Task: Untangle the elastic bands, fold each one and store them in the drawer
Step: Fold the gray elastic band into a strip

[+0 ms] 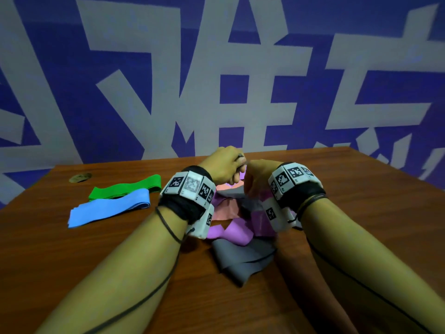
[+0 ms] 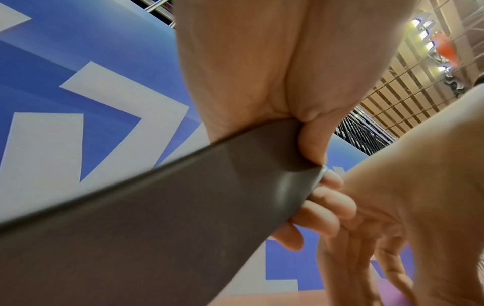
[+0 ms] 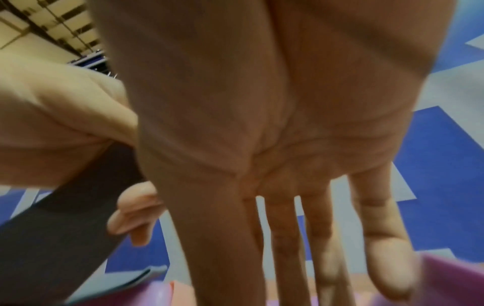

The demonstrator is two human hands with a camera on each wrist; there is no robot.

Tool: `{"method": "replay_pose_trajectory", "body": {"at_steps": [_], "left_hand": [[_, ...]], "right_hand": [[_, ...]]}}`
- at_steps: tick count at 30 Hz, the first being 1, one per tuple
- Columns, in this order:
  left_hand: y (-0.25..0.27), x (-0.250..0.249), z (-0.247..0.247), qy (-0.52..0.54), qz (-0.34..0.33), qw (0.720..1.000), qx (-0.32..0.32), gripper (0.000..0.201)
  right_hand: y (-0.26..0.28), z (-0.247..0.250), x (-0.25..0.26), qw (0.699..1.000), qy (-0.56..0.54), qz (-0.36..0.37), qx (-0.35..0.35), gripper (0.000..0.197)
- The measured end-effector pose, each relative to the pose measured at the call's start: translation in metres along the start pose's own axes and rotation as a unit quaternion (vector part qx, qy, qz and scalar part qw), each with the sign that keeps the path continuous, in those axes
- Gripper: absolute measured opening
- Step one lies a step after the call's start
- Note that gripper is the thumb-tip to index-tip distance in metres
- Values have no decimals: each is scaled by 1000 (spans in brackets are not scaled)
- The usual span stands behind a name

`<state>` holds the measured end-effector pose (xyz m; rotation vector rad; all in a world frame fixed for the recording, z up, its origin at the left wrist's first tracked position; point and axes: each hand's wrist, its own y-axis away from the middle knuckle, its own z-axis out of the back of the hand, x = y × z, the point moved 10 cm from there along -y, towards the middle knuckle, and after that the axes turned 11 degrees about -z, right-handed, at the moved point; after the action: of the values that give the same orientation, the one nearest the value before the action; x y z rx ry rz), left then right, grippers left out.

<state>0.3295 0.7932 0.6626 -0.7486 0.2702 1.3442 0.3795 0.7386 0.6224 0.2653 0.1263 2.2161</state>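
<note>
Dim, bluish head view, edges bowed; wrist views soft, motion-blurred; ceiling lamps glare upper corner.

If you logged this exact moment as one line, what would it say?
left hand: grips grey band | right hand: fingers straight, over tangle | green band, blue band: folded on table | drawer: unseen

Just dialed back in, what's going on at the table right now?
A person is working on a tangled pile of elastic bands on the wooden table. The left hand grips the grey band, pulled up from the pile. The right hand is beside it with fingers straight, holding nothing. Purple and salmon bands are still tangled with the grey one. A green band and a blue band lie flat at the left, already separated. No drawer is in view.
</note>
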Motion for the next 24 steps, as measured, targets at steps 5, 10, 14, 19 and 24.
{"method": "replay_pose_trajectory", "body": {"at_steps": [5,10,14,19,24], "left_hand": [[-3,5,-5,-4,20,1000,-1,32],[-5,6,-7,-10,25,1000,12,32],[-5,12,-7,-2,36,999,13,33],[1,11,2,-8,38,999,5,31],[6,4,24,-21,22,999,-33,33]], "right_hand": [[-5,-27,-4,995,55,-12,86,49],[-6,-37,-2,993,75,-3,89,62],[0,-43,0,988,83,6,130,56],[-2,-42,4,990,42,26,135,24],[-8,14,12,999,3,42,-21,20]]}}
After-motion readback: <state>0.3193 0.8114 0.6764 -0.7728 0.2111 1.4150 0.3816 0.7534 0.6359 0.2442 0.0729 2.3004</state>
